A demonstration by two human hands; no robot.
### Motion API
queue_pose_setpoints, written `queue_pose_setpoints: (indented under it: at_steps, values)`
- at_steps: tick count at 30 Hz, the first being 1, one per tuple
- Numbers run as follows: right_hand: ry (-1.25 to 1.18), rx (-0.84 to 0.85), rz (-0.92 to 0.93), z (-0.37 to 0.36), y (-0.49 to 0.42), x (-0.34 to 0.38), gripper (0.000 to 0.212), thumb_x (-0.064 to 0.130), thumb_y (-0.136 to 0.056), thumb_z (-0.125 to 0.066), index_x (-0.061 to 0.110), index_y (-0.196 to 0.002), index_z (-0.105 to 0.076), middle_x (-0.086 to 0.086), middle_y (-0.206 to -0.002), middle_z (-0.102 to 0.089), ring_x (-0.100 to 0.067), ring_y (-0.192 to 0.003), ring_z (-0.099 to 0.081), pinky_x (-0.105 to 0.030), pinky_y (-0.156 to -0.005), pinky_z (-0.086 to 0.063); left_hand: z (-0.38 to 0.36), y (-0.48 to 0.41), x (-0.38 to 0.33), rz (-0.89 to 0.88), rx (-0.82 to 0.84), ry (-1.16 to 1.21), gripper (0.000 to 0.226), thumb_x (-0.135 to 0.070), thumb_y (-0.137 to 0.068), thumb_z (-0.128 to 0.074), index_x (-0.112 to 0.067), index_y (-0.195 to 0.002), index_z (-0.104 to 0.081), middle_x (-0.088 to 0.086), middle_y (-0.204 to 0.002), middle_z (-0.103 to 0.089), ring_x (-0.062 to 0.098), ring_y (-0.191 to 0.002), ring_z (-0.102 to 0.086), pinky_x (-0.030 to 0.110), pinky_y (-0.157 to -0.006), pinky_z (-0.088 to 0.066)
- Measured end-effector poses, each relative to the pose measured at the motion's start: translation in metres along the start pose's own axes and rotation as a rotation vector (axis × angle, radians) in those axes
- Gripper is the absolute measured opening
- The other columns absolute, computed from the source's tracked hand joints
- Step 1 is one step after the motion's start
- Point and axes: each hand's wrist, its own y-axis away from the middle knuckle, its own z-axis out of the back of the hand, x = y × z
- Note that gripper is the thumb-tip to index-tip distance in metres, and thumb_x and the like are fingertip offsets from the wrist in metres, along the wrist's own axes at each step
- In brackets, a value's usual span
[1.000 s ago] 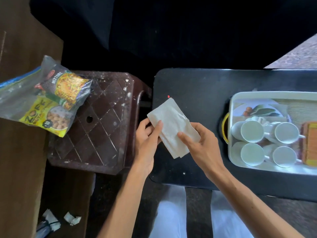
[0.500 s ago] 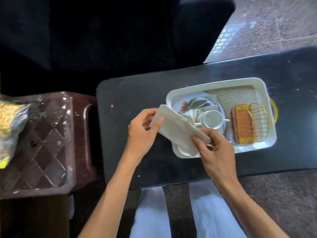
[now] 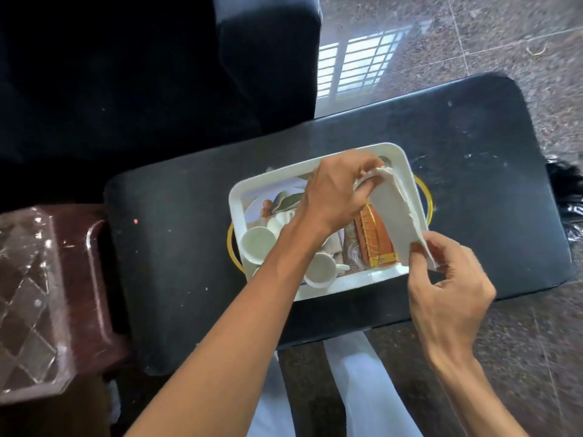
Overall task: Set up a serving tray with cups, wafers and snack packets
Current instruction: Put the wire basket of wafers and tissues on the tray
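A white serving tray (image 3: 356, 282) with gold handles sits on the black table (image 3: 176, 234). Inside it are white cups (image 3: 259, 245), a leaf-patterned plate (image 3: 277, 200) and a gold wire basket holding orange wafers (image 3: 377, 244). A folded white napkin (image 3: 399, 216) is held over the tray's right end, above the wafer basket. My left hand (image 3: 337, 193) pinches the napkin's far end. My right hand (image 3: 451, 288) pinches its near end by the tray's right rim. My left forearm hides part of the cups.
A brown plastic stool (image 3: 53, 298) stands left of the table. A dark sofa (image 3: 157, 74) lies beyond the table. Speckled stone floor (image 3: 473, 42) surrounds the right side. Something black and fringed (image 3: 568, 197) hangs at the table's right end.
Both hands carried the napkin from the table's left side rightward over the tray, reaching its right end above the wafer basket. The view swung right, and the snack packets left the frame.
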Motion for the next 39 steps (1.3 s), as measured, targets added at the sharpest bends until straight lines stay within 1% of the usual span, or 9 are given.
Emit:
queue_pose_setpoints:
  at_steps: [8,12,17,22,26,29,31,35,39]
  values:
    - [0.099,0.106,0.027,-0.017,-0.007,-0.035,0.022,0.008,-0.085,-0.074,0.011,-0.106,-0.069,-0.004,-0.097,-0.071,-0.017,-0.084,-0.066,-0.037,-0.072,-0.06,-0.039,-0.017,0.021,0.09,0.198,-0.14,0.017,-0.02,-0.097,-0.066,-0.007,-0.1,-0.075,0.01,-0.098,-0.078,0.029,-0.092,-0.071,0.044,-0.08,-0.055]
    - [0.115,0.14,0.061,-0.024,-0.004,-0.042,0.03,0.007,-0.082,-0.079,0.01,-0.111,-0.069,-0.004,-0.099,-0.071,-0.014,-0.087,-0.066,-0.035,-0.077,-0.061,-0.045,-0.015,0.028,0.124,0.258,-0.166,0.017,-0.017,-0.099,-0.063,-0.008,-0.11,-0.073,0.009,-0.107,-0.077,0.025,-0.098,-0.07,0.044,-0.085,-0.057]
    - [0.185,0.171,0.061,-0.026,-0.002,-0.042,0.035,0.019,-0.083,-0.079,0.014,-0.115,-0.067,0.0,-0.103,-0.07,-0.015,-0.092,-0.063,-0.03,-0.078,-0.055,-0.044,-0.009,0.031,0.137,0.296,-0.169,0.029,-0.016,-0.099,-0.062,-0.015,-0.128,-0.066,0.006,-0.125,-0.071,0.023,-0.112,-0.066,0.044,-0.094,-0.056]
    - [0.218,0.159,0.109,-0.03,-0.006,-0.025,0.027,0.018,-0.087,-0.072,0.018,-0.114,-0.066,0.003,-0.105,-0.069,-0.012,-0.097,-0.056,-0.027,-0.079,-0.05,-0.022,0.013,0.036,0.214,0.208,-0.156,0.034,-0.021,-0.099,-0.062,-0.02,-0.133,-0.063,0.002,-0.132,-0.066,0.022,-0.117,-0.063,0.044,-0.095,-0.054]
    - [0.142,0.315,0.271,-0.05,-0.006,0.001,0.028,0.012,-0.088,-0.069,0.013,-0.116,-0.066,-0.002,-0.109,-0.066,-0.012,-0.101,-0.052,-0.015,-0.091,-0.037,0.013,0.048,0.046,0.283,0.049,-0.184,0.04,-0.02,-0.097,-0.063,-0.02,-0.137,-0.061,0.001,-0.134,-0.065,0.024,-0.12,-0.062,0.045,-0.098,-0.052]
    - [0.17,0.468,0.431,-0.079,0.0,0.029,0.035,0.015,-0.091,-0.068,0.009,-0.124,-0.063,-0.008,-0.121,-0.061,-0.023,-0.115,-0.054,-0.03,-0.104,-0.043,0.053,0.087,0.064,0.314,-0.102,-0.357,0.048,-0.025,-0.095,-0.065,-0.02,-0.142,-0.057,0.004,-0.138,-0.062,0.028,-0.124,-0.059,0.047,-0.097,-0.052]
    - [0.24,0.563,0.545,-0.104,0.009,0.05,0.043,0.022,-0.092,-0.066,0.007,-0.131,-0.058,-0.011,-0.134,-0.056,-0.03,-0.125,-0.051,-0.042,-0.11,-0.039,0.082,0.117,0.083,0.354,-0.187,-0.472,0.05,-0.03,-0.097,-0.061,-0.017,-0.145,-0.054,0.009,-0.145,-0.058,0.031,-0.131,-0.055,0.049,-0.102,-0.048]
    - [0.444,0.721,0.693,-0.152,0.04,0.095,0.067,0.046,-0.096,-0.054,0.009,-0.15,-0.039,-0.016,-0.16,-0.031,-0.034,-0.151,-0.022,-0.051,-0.118,-0.03,0.136,0.174,0.119,0.492,-0.199,-0.628,0.061,-0.045,-0.101,-0.046,-0.018,-0.156,-0.039,0.013,-0.162,-0.039,0.034,-0.152,-0.032,0.052,-0.121,-0.032]
    - [0.543,0.774,0.826,-0.195,0.082,0.14,0.079,0.064,-0.097,-0.031,0.016,-0.158,-0.019,-0.011,-0.167,-0.009,-0.03,-0.155,-0.001,-0.056,-0.12,-0.021,0.182,0.225,0.153,0.634,-0.2,-0.69,0.07,-0.057,-0.101,-0.032,-0.022,-0.161,-0.025,0.011,-0.17,-0.022,0.031,-0.158,-0.015,0.055,-0.126,-0.018]
